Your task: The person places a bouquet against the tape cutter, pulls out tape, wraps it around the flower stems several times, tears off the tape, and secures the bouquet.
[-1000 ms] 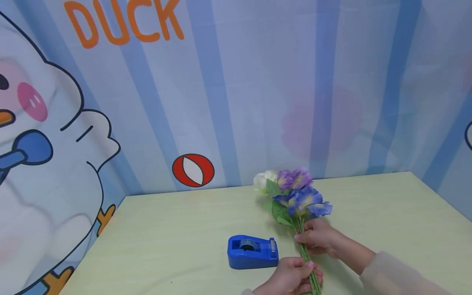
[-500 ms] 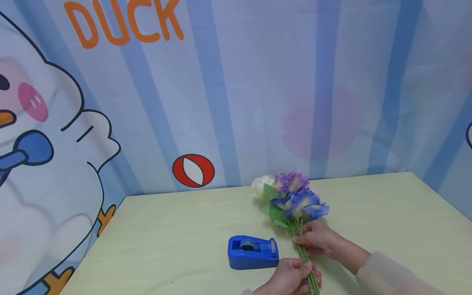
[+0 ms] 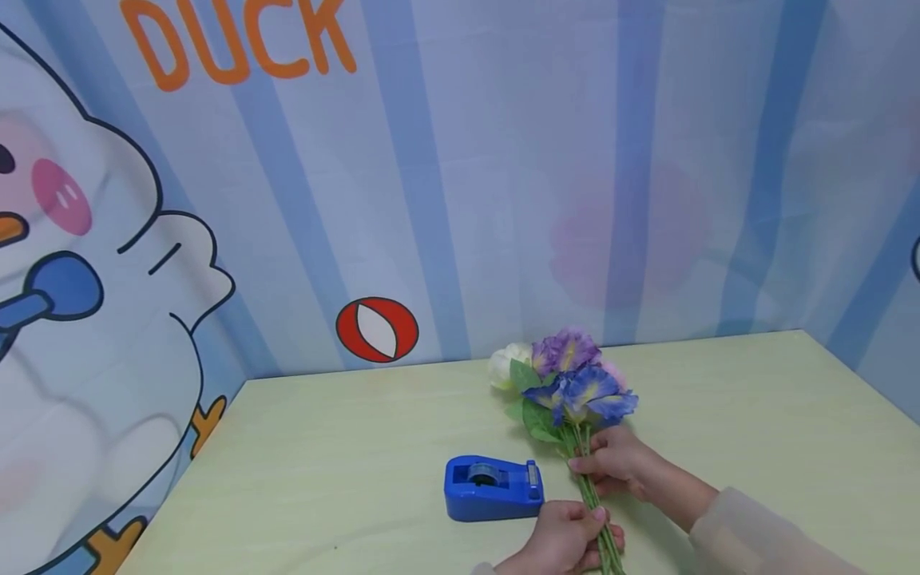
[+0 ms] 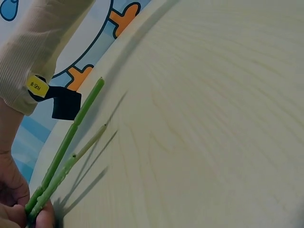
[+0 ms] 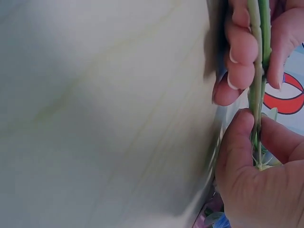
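A bunch of flowers with green stems (image 3: 609,553) is held by both hands over the table in the head view. Its heads are a blue flower (image 3: 589,394), a purple flower (image 3: 563,352), a white flower (image 3: 508,366) and a partly hidden pink one (image 3: 615,372). My right hand (image 3: 622,463) pinches the stems just below the blooms. Lower down, my left hand (image 3: 565,535) grips the same stems between thumb and fingers. In the left wrist view, stem ends (image 4: 90,105) stick out past the left hand. Both hands (image 5: 261,183) meet the stems in the right wrist view.
A blue tape dispenser (image 3: 492,489) with a roll of tape stands on the pale table (image 3: 323,463), left of the stems and close to the left hand. Behind the table hangs a printed backdrop (image 3: 503,176) with a duck and blue stripes.
The flower heads have shifted slightly to the left, and more of the pink flower shows. Both hands keep their hold on the stems, the right one edging slightly left.
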